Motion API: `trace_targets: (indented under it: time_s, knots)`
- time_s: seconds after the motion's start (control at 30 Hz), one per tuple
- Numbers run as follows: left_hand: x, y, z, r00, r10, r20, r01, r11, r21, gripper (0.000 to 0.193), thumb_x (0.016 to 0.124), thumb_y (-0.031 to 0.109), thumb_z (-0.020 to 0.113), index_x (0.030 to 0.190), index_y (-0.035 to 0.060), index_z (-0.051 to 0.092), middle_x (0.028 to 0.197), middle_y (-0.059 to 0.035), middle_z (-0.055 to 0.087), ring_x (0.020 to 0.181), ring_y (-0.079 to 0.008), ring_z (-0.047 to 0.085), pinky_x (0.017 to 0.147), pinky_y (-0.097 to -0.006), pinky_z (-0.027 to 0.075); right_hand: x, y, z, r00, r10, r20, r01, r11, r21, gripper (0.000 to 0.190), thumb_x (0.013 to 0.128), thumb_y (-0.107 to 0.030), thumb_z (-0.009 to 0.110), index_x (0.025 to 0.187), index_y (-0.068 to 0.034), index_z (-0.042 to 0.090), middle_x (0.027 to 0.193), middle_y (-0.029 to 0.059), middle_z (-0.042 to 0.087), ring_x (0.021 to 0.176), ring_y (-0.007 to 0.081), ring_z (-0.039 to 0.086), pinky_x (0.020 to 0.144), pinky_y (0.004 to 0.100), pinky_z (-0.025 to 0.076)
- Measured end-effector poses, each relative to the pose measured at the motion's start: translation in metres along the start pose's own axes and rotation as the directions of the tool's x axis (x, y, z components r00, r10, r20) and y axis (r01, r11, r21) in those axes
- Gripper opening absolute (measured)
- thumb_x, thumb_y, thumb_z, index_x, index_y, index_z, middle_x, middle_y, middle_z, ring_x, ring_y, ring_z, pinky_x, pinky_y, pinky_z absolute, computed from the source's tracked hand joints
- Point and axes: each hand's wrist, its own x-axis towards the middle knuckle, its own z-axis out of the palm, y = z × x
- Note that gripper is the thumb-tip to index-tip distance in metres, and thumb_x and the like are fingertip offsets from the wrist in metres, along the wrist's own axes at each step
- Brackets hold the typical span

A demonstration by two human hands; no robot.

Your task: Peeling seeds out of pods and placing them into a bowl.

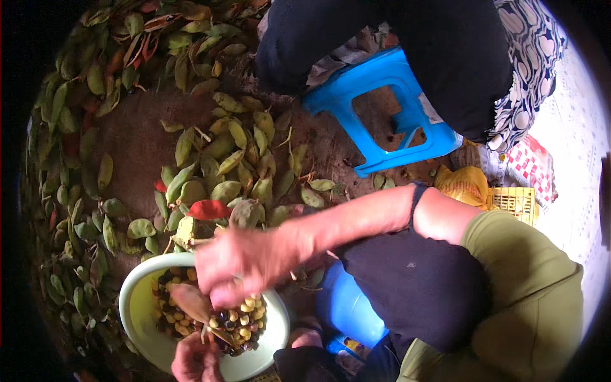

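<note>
A pale green plastic bowl (136, 286) stands before me, with loose yellow-tan and dark seeds (246, 317) inside. Over its near rim, the fingers of my left hand (196, 358) pinch the stem end of a brownish split pod (191, 302). My right hand (234, 267) is curled above the seeds, close against the pod and blurred by motion. Whether it grips the pod is hidden by its own fingers. Just beyond the bowl lie a red pod (208, 209) and a heap of green pods (229, 162).
More green pods (95, 224) spread across the floor (138, 138). A blue plastic stool (382, 157) stands by another person's dark-clothed legs (334, 43). A yellow bag (460, 184) and yellow plastic basket (515, 200) lie beyond my elbow. Something blue (351, 305) shows below my knee.
</note>
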Motion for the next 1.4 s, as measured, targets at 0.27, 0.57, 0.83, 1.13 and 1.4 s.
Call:
trace_targets:
  time_s: [0.27,0.57,0.83,1.13,1.4]
  knots:
    - [0.010,-0.042,-0.003,0.952,-0.240,-0.190,0.175,0.937,-0.302,0.019,0.081,-0.007,0.052,0.098,0.0000,0.055,0.093,-0.0055,0.059,0.075,-0.0078,0.053,0.067,-0.0206,0.044,-0.035,0.024,-0.067,0.919,0.341,-0.198,-0.387,0.878,-0.280,0.011,0.084,-0.009,0.058,0.087,0.001,0.062,0.080,0.0126,0.061,0.076,0.0267,0.061,0.070,0.0349,0.048]
    - [0.077,-0.100,-0.017,0.961,0.116,-0.251,0.021,0.874,0.485,0.055,0.075,-0.001,0.062,0.128,0.0019,0.048,0.120,-0.0207,0.052,0.105,-0.0387,0.053,0.095,-0.0428,0.042,-0.057,0.031,-0.100,0.837,0.313,-0.449,-0.493,0.787,-0.371,0.011,0.085,-0.011,0.061,0.087,0.000,0.063,0.079,0.0099,0.062,0.077,0.0186,0.061,0.068,0.0315,0.048]
    - [0.079,-0.139,-0.029,0.914,0.174,-0.368,0.002,0.902,0.431,0.031,0.081,0.006,0.061,0.109,-0.0047,0.056,0.108,-0.0199,0.057,0.099,-0.0313,0.056,0.083,-0.0394,0.045,-0.153,0.052,-0.133,0.613,0.456,-0.645,-0.765,0.545,-0.343,0.020,0.086,-0.020,0.060,0.088,0.000,0.062,0.084,0.0140,0.064,0.079,0.0278,0.063,0.069,0.0415,0.048]
    - [0.047,-0.073,-0.011,0.965,-0.003,-0.263,0.034,0.993,0.114,0.039,0.090,0.007,0.053,0.126,-0.0079,0.046,0.121,-0.0176,0.056,0.108,-0.0224,0.056,0.088,-0.0329,0.046,-0.257,0.039,-0.097,0.343,0.864,-0.368,-0.912,0.213,-0.351,0.086,0.072,-0.048,0.073,0.134,-0.001,0.035,0.129,0.0292,0.040,0.121,0.0443,0.044,0.099,0.0480,0.040]
    - [0.023,-0.008,-0.005,0.965,0.049,-0.257,0.036,0.948,0.316,0.038,0.090,0.007,0.054,0.125,-0.0065,0.049,0.118,-0.0173,0.057,0.105,-0.0224,0.057,0.086,-0.0332,0.047,-0.237,0.078,-0.104,0.308,0.857,-0.414,-0.918,0.382,0.106,0.057,0.075,-0.037,0.078,0.109,0.003,0.055,0.088,0.0113,0.060,0.087,0.0175,0.057,0.076,0.0332,0.047]
